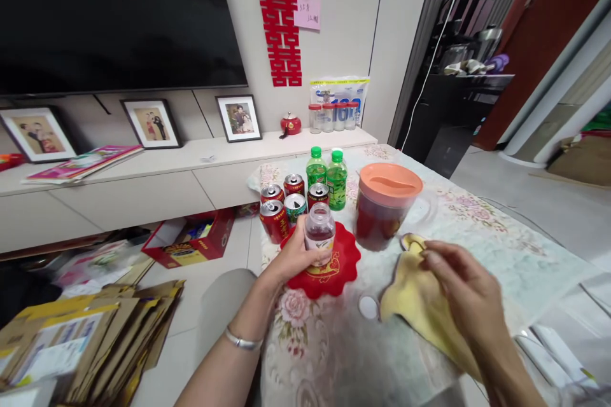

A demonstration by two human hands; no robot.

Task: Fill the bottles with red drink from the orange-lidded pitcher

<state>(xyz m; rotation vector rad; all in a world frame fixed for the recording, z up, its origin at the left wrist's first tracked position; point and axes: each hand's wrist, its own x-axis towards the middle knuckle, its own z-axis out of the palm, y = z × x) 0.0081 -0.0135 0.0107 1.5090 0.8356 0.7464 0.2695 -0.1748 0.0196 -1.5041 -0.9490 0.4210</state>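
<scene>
My left hand (296,255) is wrapped round a small clear jar (320,232) with a pale label and an uncovered mouth. The jar stands upright over a red scalloped plate (347,267); whether it touches the plate is hard to tell. My right hand (470,296) pinches the upper end of a yellow cloth (417,302), which spreads over the table below it. Beside the cloth lies a white round lid (368,307). Just beyond my right fingers, a small round rim (411,241) shows at the cloth's top; its kind is unclear.
A pitcher (377,222) of dark red liquid, with an orange lid, stands behind the cloth. Several drink cans (275,219) and green-capped bottles (337,181) cluster behind the plate. Flattened cardboard (105,337) lies on the floor at left. Jars with red lids (327,117) line the cabinet.
</scene>
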